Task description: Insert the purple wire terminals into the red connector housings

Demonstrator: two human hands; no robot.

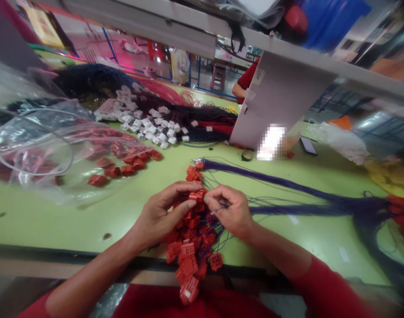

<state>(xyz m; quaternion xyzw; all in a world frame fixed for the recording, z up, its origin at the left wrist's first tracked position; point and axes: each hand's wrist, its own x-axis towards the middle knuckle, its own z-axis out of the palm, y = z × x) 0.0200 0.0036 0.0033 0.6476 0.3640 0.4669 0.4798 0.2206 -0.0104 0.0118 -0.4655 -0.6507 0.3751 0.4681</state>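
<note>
My left hand (165,210) pinches a red plastic connector housing (197,195) between thumb and fingers. Close against its right side, my right hand (231,210) is closed on a thin dark purple wire (218,210). Whether the wire's tip sits inside the housing is hidden by my fingers. Below both hands, a cluster of red connectors (187,260) with wires attached hangs over the table's front edge. More red connectors (194,173) lie just beyond my left fingertips. Two bundles of purple wire (288,210) run rightward from here.
At left, a clear plastic bag (79,187) holds red connectors, some spilling out. White connectors (152,126) lie behind, beside dark and red wire bundles (208,115). A grey panel (277,97), black tape roll (246,156) and phone (308,145) stand farther right. Another person's arm (243,86) shows beyond.
</note>
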